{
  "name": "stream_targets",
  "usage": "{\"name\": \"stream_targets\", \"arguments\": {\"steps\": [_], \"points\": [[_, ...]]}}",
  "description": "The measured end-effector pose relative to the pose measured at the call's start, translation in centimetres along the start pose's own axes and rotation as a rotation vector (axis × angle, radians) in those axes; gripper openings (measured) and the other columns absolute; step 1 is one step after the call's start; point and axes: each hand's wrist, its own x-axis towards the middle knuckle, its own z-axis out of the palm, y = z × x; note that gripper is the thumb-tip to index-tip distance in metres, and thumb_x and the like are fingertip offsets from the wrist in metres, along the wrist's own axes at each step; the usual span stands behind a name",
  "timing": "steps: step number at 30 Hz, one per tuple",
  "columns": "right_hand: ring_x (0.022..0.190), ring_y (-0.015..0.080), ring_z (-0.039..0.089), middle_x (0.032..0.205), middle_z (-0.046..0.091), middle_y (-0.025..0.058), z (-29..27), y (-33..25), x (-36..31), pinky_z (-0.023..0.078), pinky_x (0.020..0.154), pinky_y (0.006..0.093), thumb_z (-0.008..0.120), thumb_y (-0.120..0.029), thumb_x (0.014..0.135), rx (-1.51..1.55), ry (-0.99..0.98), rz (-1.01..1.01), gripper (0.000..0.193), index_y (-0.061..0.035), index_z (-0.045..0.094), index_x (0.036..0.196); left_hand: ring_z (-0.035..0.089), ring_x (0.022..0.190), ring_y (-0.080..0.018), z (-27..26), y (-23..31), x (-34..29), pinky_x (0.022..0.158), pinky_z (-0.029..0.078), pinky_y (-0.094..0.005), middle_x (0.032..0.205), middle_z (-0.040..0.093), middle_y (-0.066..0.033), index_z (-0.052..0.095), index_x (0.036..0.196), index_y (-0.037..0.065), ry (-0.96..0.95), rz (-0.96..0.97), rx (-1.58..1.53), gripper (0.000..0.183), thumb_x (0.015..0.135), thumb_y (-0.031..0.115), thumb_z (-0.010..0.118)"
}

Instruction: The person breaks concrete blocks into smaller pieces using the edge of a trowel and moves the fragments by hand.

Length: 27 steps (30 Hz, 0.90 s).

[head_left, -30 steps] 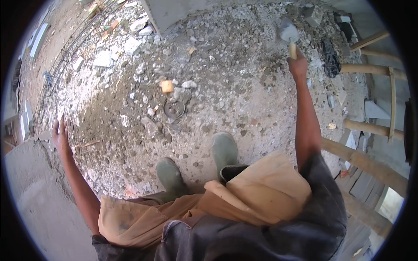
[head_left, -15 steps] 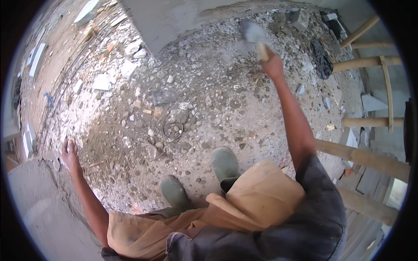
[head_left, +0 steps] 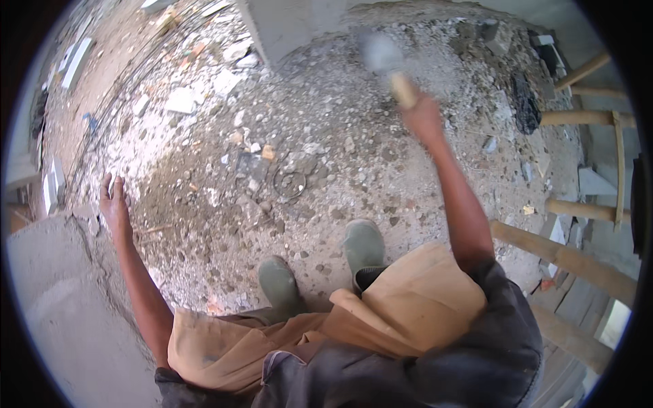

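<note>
My right hand [head_left: 423, 121] is closed round the pale wooden handle of a trowel [head_left: 382, 53], held out ahead over the ground. The trowel's grey blade is smeared by motion, so I cannot tell whether mortar lies on it. On the far left, my left hand [head_left: 114, 204] is held out with its fingers apart and nothing in it. It is close to the corner of a grey plastered wall [head_left: 61, 285]; whether it touches the wall I cannot tell.
Rubble and wet mortar lumps cover the ground round my green boots [head_left: 280, 282]. A plastered column [head_left: 286, 27] stands ahead. Wooden poles [head_left: 564, 255] line the right side, near a black plastic bag [head_left: 525, 105]. A wire ring [head_left: 290, 183] lies ahead of my boots.
The trowel in my right hand has swung a little left and nearer. My left hand has risen slightly in the view. The whole scene has shifted right as my head turned.
</note>
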Motion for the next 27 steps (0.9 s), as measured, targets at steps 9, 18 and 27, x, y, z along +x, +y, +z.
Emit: {"name": "stream_targets", "arguments": {"steps": [9,18,27], "points": [[0.087,0.0257,0.066,0.1,0.067,0.0147,4.3,-8.8,-7.1,0.055,0.076,0.041,0.065,-0.011,0.082,-0.126,-0.513,-0.372,0.038,-0.0077,0.06,0.12,0.058,0.102,-0.0196,-0.3,-3.5,2.4,0.087,0.044,-0.0295,0.109,0.062,-0.0162,0.05,0.128,-0.003,0.149,0.128,-0.002,0.047,0.09,0.023,0.062],[0.089,0.0364,0.066,0.1,0.067,0.0215,2.9,-0.6,2.2,0.052,0.075,0.0411,0.068,-0.011,0.074,-0.017,0.125,-0.191,0.051,-0.0035,0.057,0.123,0.059,0.092,-0.0216,2.7,3.3,0.6,0.084,0.045,-0.0314,0.103,0.065,-0.0158,0.06,0.119,0.002,0.276,0.281,0.163,0.043,0.083,0.025,0.067],[0.083,0.0297,0.065,0.11,0.061,0.0245,10.9,-11.9,-15.7,0.055,0.07,0.039,0.067,-0.013,0.08,0.151,-0.453,-0.564,0.054,-0.0073,0.051,0.132,0.062,0.085,-0.0147,6.1,3.9,0.0,0.074,0.047,-0.0262,0.097,0.07,-0.0084,0.057,0.122,0.002,0.119,0.22,-0.038,0.047,0.085,0.029,0.066]]}}
